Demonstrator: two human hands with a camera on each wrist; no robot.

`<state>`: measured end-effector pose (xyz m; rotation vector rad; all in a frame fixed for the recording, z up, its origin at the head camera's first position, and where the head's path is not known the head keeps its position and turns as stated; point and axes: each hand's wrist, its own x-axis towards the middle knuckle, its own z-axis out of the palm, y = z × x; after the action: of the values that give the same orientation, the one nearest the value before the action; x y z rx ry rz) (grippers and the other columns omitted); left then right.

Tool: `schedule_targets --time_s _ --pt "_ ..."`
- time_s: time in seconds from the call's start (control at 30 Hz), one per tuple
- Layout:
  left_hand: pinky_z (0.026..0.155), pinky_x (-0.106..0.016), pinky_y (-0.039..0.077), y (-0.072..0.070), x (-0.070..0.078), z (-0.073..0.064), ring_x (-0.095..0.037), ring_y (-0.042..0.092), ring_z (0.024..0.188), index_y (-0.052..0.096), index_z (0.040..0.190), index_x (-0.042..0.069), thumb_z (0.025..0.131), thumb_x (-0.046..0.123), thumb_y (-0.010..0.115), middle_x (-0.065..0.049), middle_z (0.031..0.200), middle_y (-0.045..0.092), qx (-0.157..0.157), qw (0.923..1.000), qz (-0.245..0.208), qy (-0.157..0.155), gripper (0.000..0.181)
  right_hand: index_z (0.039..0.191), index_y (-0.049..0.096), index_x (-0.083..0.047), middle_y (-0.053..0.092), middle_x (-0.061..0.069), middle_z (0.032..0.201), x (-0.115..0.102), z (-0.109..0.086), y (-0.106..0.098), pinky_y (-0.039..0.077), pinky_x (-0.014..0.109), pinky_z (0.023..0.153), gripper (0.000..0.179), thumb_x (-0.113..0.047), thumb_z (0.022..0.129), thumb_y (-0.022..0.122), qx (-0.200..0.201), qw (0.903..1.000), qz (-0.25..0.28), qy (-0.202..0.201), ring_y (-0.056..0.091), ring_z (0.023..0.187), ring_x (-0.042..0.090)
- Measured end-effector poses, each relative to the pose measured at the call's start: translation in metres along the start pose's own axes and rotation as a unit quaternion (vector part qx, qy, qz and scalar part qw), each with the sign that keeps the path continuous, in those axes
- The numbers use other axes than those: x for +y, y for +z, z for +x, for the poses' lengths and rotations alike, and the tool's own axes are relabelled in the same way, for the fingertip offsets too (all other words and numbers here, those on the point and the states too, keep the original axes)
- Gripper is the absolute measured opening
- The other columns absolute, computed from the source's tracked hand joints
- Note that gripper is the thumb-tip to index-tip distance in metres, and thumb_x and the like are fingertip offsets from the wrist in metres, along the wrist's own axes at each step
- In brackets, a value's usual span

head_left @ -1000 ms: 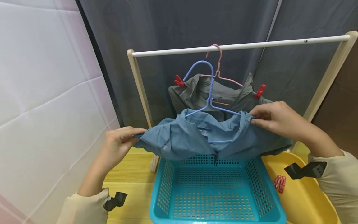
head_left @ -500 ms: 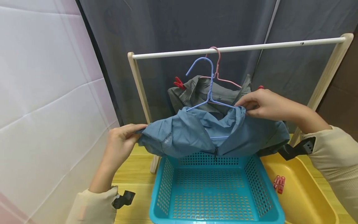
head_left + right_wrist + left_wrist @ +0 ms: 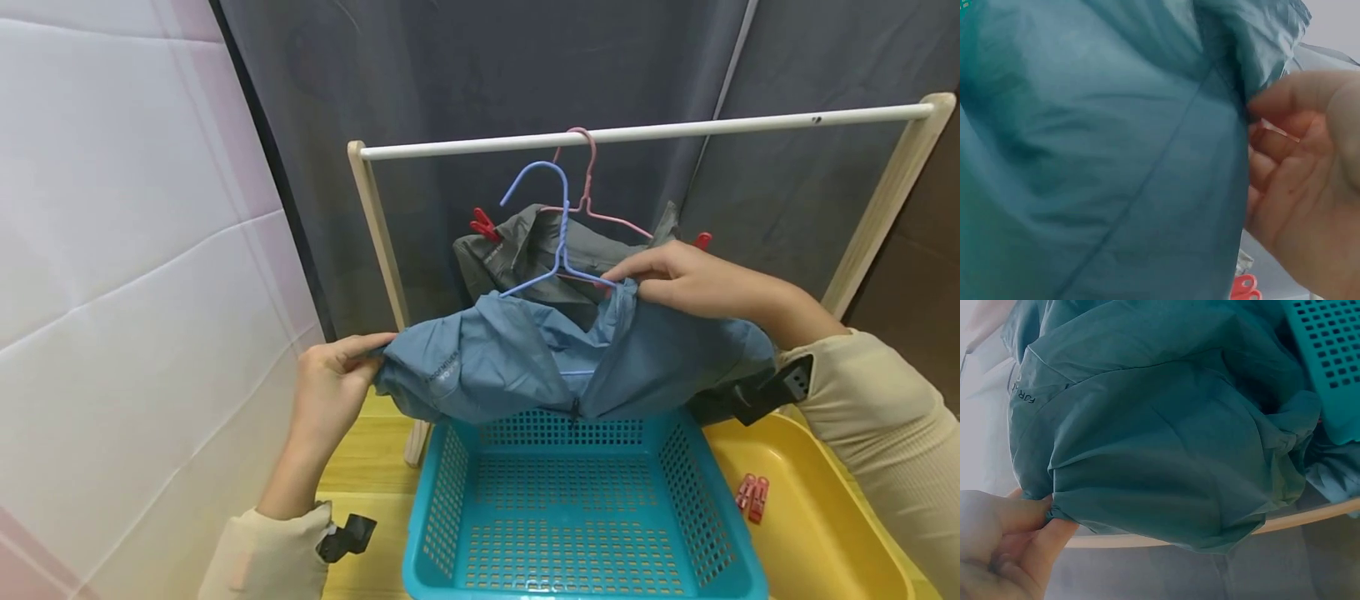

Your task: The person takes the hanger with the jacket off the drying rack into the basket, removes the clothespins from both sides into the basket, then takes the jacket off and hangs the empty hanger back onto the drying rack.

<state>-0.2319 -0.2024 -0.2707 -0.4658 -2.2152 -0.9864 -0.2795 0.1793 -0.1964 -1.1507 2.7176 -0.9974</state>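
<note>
A blue jacket is spread on a light-blue wire hanger, whose hook rises out of the neck opening, pointing left, in front of the rack. My left hand pinches the jacket at its left shoulder end between thumb and fingers; the left wrist view shows the bunched fabric in that hand. My right hand pinches the collar edge where the hanger's right arm goes under the cloth. In the right wrist view, the thumb and index finger of that hand meet at the fabric edge. Fabric hides the hanger's ends.
Behind, a grey garment hangs by a pink hanger from the white rack bar, with red clothespins on its shoulders. Below are a teal perforated basket and a yellow basin holding pinkish-red clothespins.
My right hand has moved left along the jacket's collar, closer to the hanger's middle. The hanger's hook has shifted slightly. My left hand keeps its pinch in nearly the same place.
</note>
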Motion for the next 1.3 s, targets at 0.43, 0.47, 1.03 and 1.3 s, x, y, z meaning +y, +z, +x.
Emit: schedule_targets --time_s 0.43,0.47,1.03,1.3 --pt "0.040 -0.020 0.028 0.008 0.002 -0.006 -0.017 0.052 0.058 0.072 0.095 -0.001 0.074 -0.022 0.056 -0.013 0.088 0.069 -0.002 0.9993 0.011 0.035 0.034 0.112 0.061 0.002 0.061 0.001 0.081 0.003 0.008 0.012 0.045 0.030 0.069 0.026 -0.013 0.094 0.051 -0.014 0.9988 -0.036 -0.029 0.054 0.074 0.016" --pt "0.042 -0.019 0.030 0.008 0.002 -0.006 -0.017 0.052 0.059 0.072 0.096 -0.001 0.074 -0.022 0.056 -0.013 0.089 0.069 -0.004 0.9992 0.010 0.039 0.034 0.113 0.061 0.002 0.061 0.000 0.079 0.002 0.009 0.013 0.045 0.030 0.069 0.026 -0.013 0.094 0.051 -0.016 0.9986 -0.042 -0.027 0.055 0.073 0.015" --pt "0.052 -0.018 0.044 0.001 -0.001 -0.013 -0.016 0.056 0.063 0.070 0.102 0.002 0.078 -0.015 0.062 -0.010 0.093 0.068 -0.086 0.9956 -0.025 0.028 0.031 0.087 0.065 -0.008 0.060 -0.005 0.072 0.003 -0.001 0.024 0.048 0.027 0.064 0.008 -0.005 0.089 0.058 0.007 0.9951 -0.081 -0.055 0.057 0.067 0.009" --pt "0.050 -0.015 0.043 -0.007 -0.010 -0.016 -0.014 0.057 0.057 0.070 0.095 -0.004 0.076 -0.016 0.063 -0.013 0.083 0.068 -0.059 0.9979 -0.020 0.017 0.024 0.087 0.066 -0.008 0.062 -0.005 0.075 0.011 -0.021 0.018 0.049 0.026 0.065 0.006 -0.006 0.087 0.061 0.039 0.9932 -0.109 -0.005 0.058 0.068 0.009"
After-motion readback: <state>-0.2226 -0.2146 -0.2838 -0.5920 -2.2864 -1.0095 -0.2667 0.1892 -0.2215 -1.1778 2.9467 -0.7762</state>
